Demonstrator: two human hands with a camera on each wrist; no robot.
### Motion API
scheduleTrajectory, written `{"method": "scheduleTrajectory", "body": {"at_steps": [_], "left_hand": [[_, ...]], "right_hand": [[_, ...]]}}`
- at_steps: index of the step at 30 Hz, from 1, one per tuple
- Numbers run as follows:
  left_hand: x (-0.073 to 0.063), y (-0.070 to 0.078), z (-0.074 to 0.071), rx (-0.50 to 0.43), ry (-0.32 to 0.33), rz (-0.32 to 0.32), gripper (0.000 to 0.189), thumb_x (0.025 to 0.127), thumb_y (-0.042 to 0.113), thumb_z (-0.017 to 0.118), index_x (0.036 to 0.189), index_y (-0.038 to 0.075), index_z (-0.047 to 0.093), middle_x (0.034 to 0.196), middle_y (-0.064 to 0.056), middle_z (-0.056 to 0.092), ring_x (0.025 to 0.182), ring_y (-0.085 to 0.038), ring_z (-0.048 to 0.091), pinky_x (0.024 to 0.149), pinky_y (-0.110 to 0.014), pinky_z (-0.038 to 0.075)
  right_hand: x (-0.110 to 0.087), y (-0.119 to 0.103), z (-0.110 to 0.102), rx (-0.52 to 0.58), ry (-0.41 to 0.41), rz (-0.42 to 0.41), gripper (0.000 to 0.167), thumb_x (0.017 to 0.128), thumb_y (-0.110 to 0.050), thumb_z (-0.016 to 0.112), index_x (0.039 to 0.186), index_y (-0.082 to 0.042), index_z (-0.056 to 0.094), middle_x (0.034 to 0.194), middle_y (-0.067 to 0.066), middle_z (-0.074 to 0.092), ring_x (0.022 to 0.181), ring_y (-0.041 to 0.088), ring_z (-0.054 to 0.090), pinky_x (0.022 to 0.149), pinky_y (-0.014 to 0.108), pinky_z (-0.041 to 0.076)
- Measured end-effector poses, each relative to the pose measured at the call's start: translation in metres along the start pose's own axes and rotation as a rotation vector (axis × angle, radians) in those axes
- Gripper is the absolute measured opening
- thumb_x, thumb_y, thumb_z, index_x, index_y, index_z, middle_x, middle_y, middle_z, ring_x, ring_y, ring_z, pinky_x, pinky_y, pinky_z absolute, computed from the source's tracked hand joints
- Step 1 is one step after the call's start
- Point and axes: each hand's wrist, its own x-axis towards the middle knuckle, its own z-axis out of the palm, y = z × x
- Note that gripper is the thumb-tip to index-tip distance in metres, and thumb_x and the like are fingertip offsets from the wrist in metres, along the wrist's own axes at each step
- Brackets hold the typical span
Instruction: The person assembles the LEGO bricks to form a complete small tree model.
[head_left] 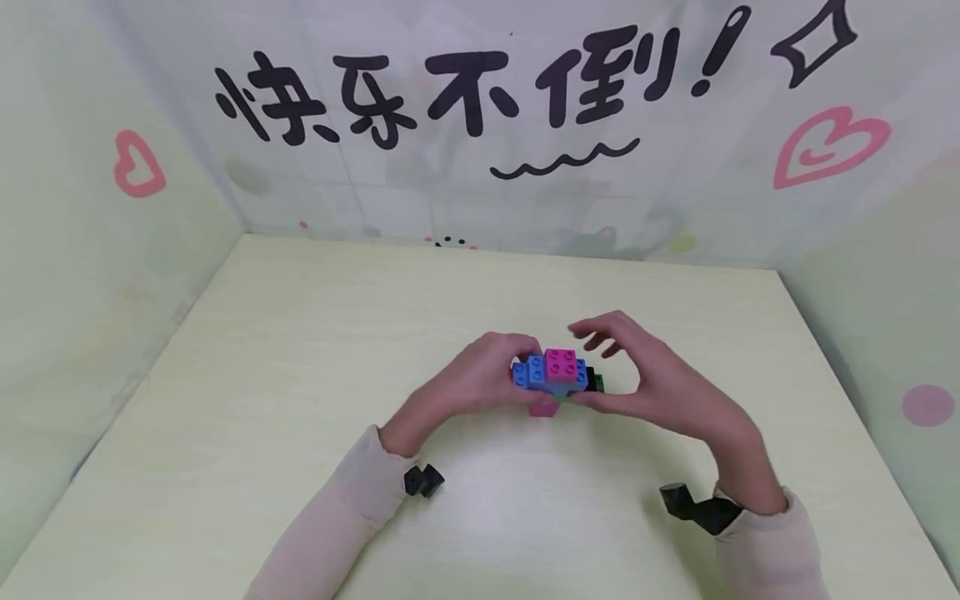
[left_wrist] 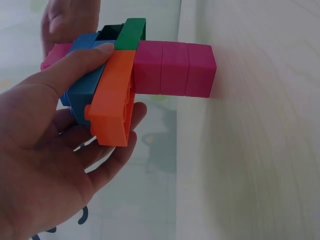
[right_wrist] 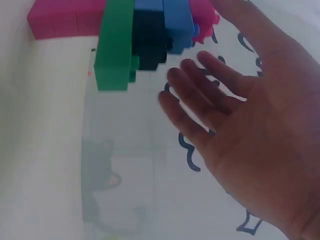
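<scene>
A built piece of toy building bricks is gripped at its left side by my left hand (head_left: pixel 487 375). The thumb lies along a blue brick (left_wrist: pixel 84 95) and an orange brick (left_wrist: pixel 111 100), with the fingers behind. On top sits a pink brick (head_left: pixel 560 365). Below hangs a column of pink bricks (left_wrist: pixel 175 69), its lower end close over the table. A green brick (right_wrist: pixel 114 50) and a black brick (right_wrist: pixel 149 42) jut out to the right. My right hand (head_left: pixel 652 383) curves loosely around that side, fingers spread apart from the bricks, thumb tip right at the front of the piece.
The pale wooden table (head_left: pixel 315 333) stretches around both hands. Behind it stands a light printed backdrop (head_left: pixel 420 192) with black writing and pink hearts, and it continues along both sides. Each wrist wears a black camera mount (head_left: pixel 701 508).
</scene>
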Motion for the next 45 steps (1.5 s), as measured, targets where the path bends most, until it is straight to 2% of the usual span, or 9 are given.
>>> {"method": "scheduleTrajectory", "body": {"at_steps": [6, 12, 18, 21, 25, 31, 35, 41, 45], "left_hand": [[-0.001, 0.001, -0.003, 0.034, -0.005, 0.011, 0.035, 0.078, 0.028, 0.085, 0.099, 0.012, 0.062, 0.085, 0.005, 0.063, 0.073, -0.012, 0.056, 0.063, -0.024, 0.047], [-0.007, -0.001, -0.012, 0.027, -0.053, -0.007, 0.047, 0.076, 0.034, 0.086, 0.11, 0.013, 0.06, 0.098, 0.008, 0.062, 0.085, -0.011, 0.058, 0.072, -0.023, 0.05], [-0.011, -0.001, -0.025, 0.08, -0.082, -0.04, 0.043, 0.077, 0.014, 0.085, 0.111, 0.008, 0.059, 0.1, 0.004, 0.06, 0.089, -0.012, 0.056, 0.073, -0.023, 0.05], [-0.011, -0.001, -0.03, -0.021, -0.035, -0.048, 0.043, 0.078, 0.013, 0.084, 0.112, 0.006, 0.058, 0.1, 0.001, 0.061, 0.088, -0.013, 0.059, 0.072, -0.024, 0.052], [-0.013, -0.002, -0.035, -0.257, 0.083, -0.133, 0.048, 0.079, 0.017, 0.084, 0.116, 0.006, 0.056, 0.1, -0.002, 0.063, 0.089, -0.018, 0.063, 0.076, -0.03, 0.054], [-0.009, -0.015, -0.026, -0.458, 0.133, -0.308, 0.033, 0.082, 0.019, 0.081, 0.106, 0.006, 0.064, 0.099, -0.007, 0.067, 0.093, -0.028, 0.065, 0.083, -0.045, 0.052], [-0.005, -0.024, -0.017, -0.364, 0.152, -0.365, 0.027, 0.081, 0.014, 0.082, 0.104, 0.011, 0.068, 0.102, -0.002, 0.065, 0.089, -0.02, 0.065, 0.077, -0.038, 0.054], [0.0, -0.028, -0.007, -0.06, 0.176, -0.317, 0.018, 0.081, 0.01, 0.081, 0.097, 0.012, 0.071, 0.089, 0.003, 0.066, 0.078, -0.014, 0.062, 0.065, -0.027, 0.051], [0.001, -0.027, -0.002, 0.032, 0.147, -0.309, 0.017, 0.081, 0.01, 0.081, 0.095, 0.011, 0.071, 0.084, 0.003, 0.064, 0.076, -0.014, 0.06, 0.062, -0.026, 0.05]], "right_hand": [[-0.008, 0.012, -0.004, -0.107, -0.156, 0.221, 0.051, 0.077, -0.024, 0.085, 0.12, -0.016, 0.058, 0.111, -0.007, 0.061, 0.101, 0.017, 0.058, 0.084, 0.039, 0.051], [-0.005, 0.015, 0.0, -0.134, -0.194, 0.253, 0.04, 0.077, -0.016, 0.085, 0.109, -0.014, 0.062, 0.098, -0.009, 0.062, 0.093, 0.019, 0.06, 0.081, 0.04, 0.052], [-0.006, 0.016, -0.001, -0.159, -0.177, 0.242, 0.037, 0.078, -0.018, 0.084, 0.108, -0.014, 0.064, 0.098, -0.01, 0.063, 0.091, 0.016, 0.06, 0.08, 0.035, 0.051], [-0.009, 0.018, -0.006, -0.133, -0.097, 0.203, 0.036, 0.079, -0.016, 0.083, 0.111, -0.017, 0.066, 0.099, -0.011, 0.064, 0.089, 0.013, 0.061, 0.077, 0.031, 0.051], [-0.013, 0.025, -0.012, -0.069, 0.024, 0.139, 0.036, 0.082, -0.012, 0.08, 0.116, -0.016, 0.068, 0.102, -0.01, 0.066, 0.086, 0.01, 0.062, 0.072, 0.026, 0.051], [-0.012, 0.044, -0.004, 0.024, -0.022, 0.208, 0.031, 0.091, -0.016, 0.072, 0.12, -0.009, 0.068, 0.103, -0.004, 0.069, 0.088, 0.01, 0.065, 0.074, 0.028, 0.053], [-0.009, 0.054, 0.003, 0.053, -0.075, 0.247, 0.029, 0.093, -0.016, 0.069, 0.119, -0.006, 0.068, 0.102, -0.001, 0.07, 0.089, 0.012, 0.065, 0.078, 0.033, 0.054], [-0.006, 0.06, 0.01, 0.022, -0.112, 0.259, 0.027, 0.092, -0.011, 0.068, 0.118, -0.005, 0.069, 0.099, -0.002, 0.07, 0.087, 0.012, 0.065, 0.078, 0.031, 0.054], [-0.005, 0.063, 0.013, -0.01, -0.149, 0.272, 0.027, 0.093, -0.011, 0.067, 0.119, -0.003, 0.069, 0.099, 0.001, 0.069, 0.085, 0.015, 0.062, 0.074, 0.029, 0.053]]}}
